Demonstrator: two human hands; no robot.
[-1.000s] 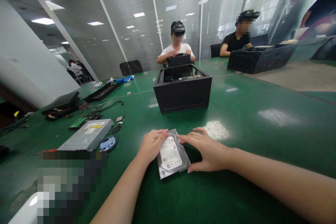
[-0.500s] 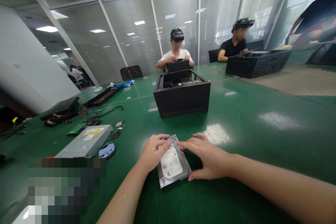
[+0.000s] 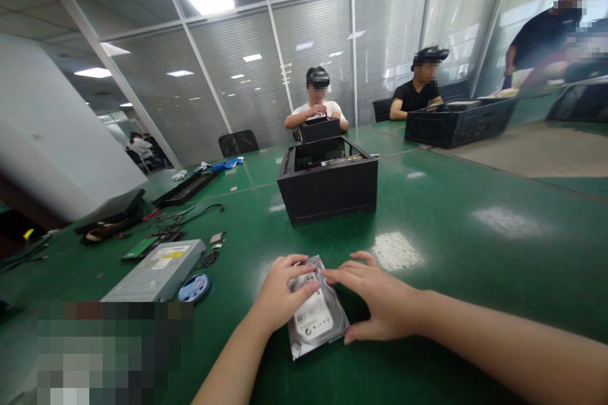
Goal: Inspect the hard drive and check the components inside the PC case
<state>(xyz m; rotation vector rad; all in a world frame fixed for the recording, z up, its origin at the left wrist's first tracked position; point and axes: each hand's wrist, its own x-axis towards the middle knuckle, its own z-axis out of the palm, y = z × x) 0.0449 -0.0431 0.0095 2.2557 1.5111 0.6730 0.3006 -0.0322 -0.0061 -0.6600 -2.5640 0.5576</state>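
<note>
A silver hard disk drive [image 3: 311, 313] with a white label lies face up on the green table. My left hand [image 3: 285, 291] rests over its left and far side, fingers stretched out and thumb reaching across the label. From the right comes my right hand [image 3: 373, 294], fingers spread; its index fingertip is at the drive's far right edge and its thumb by the near right corner. Neither hand is wrapped around the drive. Beyond them stands a black computer case [image 3: 330, 193] with its upper side uncovered and some inner parts showing.
On the left lie a grey optical drive [image 3: 164, 272], a round blue-and-white dish [image 3: 194, 288], a green circuit board [image 3: 145, 245] and loose cables [image 3: 199, 212]. Two people sit across the table at cases, one black case [image 3: 458, 123] on the right. Another person stands farther right.
The view has tilted up slightly, so everything sits lower. My left thumb has shifted right over the label. The person opposite has raised a hand above their case.
</note>
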